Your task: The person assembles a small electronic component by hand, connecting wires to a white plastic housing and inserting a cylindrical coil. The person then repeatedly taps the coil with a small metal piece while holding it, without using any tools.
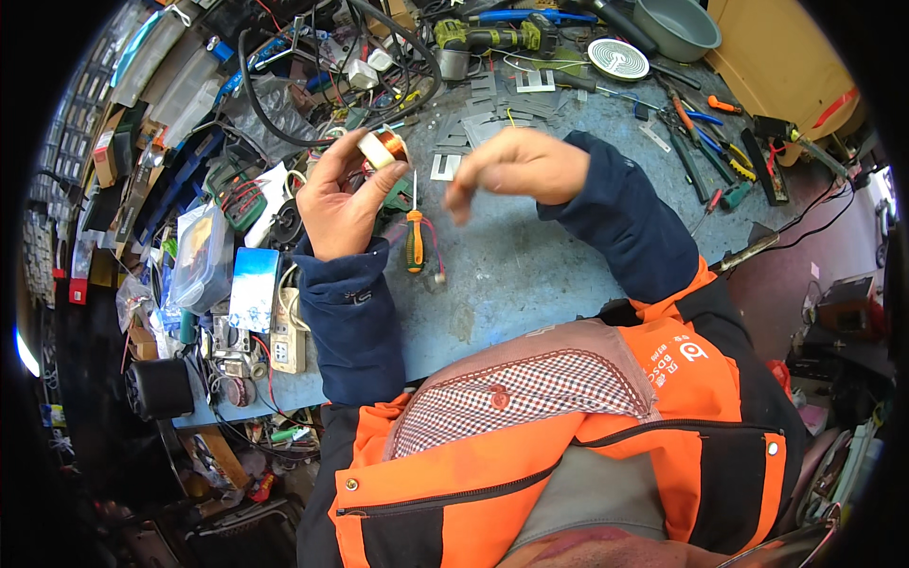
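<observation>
My left hand (348, 195) holds a transformer coil bobbin (383, 148), wound with copper wire and partly wrapped in pale tape, between thumb and fingers. To its right, my right hand (515, 167) is raised over the bench, slightly blurred, its fingers curled; whether it pinches a fine strand cannot be told. A screwdriver with an orange and green handle (415, 245) lies below the coil, beside thin wires with a small connector (439, 277). Loose grey steel laminations (490, 117) are scattered behind the hands, with one E-shaped lamination (446, 167) between them.
A cordless drill (497, 35) lies at the back near a grey pot (678, 28) and a round white disc (618, 59). Pliers (738, 165) and screwdrivers are at the right. Cables, a plastic box (202, 259) and a power strip (287, 341) crowd the left.
</observation>
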